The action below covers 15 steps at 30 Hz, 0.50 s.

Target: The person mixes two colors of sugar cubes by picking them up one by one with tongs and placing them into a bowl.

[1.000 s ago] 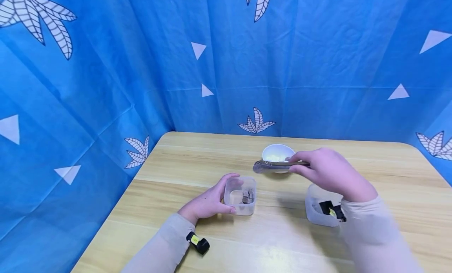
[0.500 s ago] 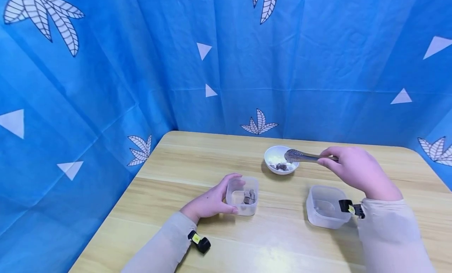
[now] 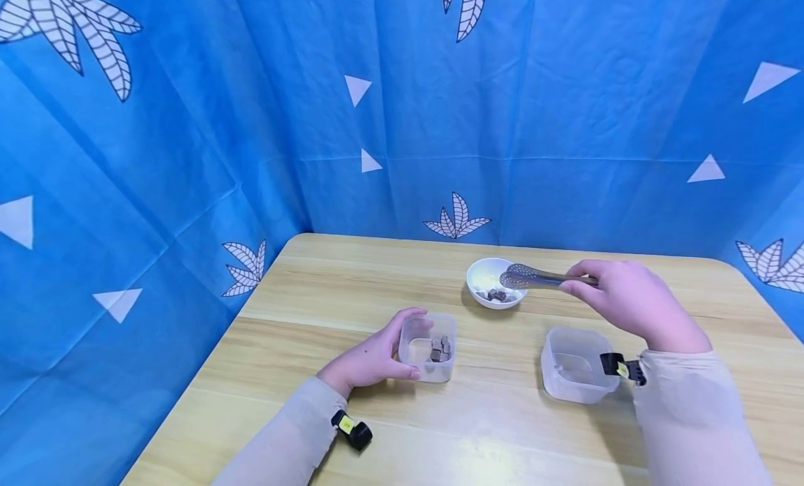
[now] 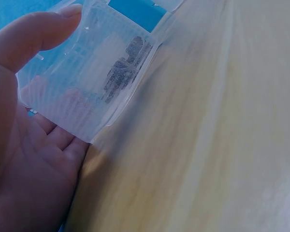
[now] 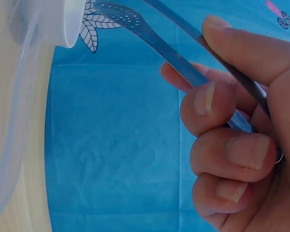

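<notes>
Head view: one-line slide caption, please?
Right hand holding perforated metal tongs near the rim of a round white bowl, left hand gripping a translucent square plastic container of brown cubes.

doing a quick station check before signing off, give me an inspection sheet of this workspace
surface: wood-grain table
job's things: left container with brown cubes; white bowl holding dark and white pieces; metal tongs, arms apart; right container, contents unclear
clutter: nothing seen
hands: left hand grips left container; right hand holds tongs; black device on each wrist
cables: nothing seen
surroundings: blue curtain with white leaf and triangle prints
</notes>
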### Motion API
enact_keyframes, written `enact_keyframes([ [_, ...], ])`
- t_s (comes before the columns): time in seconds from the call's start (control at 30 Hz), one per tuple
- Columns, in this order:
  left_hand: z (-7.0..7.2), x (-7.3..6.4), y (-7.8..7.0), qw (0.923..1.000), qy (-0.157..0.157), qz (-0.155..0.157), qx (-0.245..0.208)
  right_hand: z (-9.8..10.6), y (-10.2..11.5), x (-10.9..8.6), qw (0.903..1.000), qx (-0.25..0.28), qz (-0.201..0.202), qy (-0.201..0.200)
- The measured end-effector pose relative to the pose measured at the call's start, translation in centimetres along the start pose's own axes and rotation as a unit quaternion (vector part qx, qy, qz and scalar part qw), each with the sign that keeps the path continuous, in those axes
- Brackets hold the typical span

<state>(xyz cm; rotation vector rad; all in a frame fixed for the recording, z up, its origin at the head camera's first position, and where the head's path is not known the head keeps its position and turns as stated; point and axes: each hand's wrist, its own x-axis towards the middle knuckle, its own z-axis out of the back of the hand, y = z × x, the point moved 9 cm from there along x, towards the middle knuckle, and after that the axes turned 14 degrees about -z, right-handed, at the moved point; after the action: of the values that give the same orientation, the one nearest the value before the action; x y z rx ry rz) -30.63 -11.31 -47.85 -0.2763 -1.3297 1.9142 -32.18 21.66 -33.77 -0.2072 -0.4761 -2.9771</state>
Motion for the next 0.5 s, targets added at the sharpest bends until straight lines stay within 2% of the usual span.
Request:
enact_keyframes([
  [0.2, 0.0, 0.0, 0.0, 1.0000, 0.001, -0.006, 0.002, 0.1, 0.7, -0.3, 0.9998, 0.009, -0.002, 0.016],
  [0.5, 0.0, 0.0, -0.2, 0.9999, 0.002, -0.009, -0.008, 0.6, 4.8, -1.4, 0.9971, 0.009, 0.075, -0.010],
])
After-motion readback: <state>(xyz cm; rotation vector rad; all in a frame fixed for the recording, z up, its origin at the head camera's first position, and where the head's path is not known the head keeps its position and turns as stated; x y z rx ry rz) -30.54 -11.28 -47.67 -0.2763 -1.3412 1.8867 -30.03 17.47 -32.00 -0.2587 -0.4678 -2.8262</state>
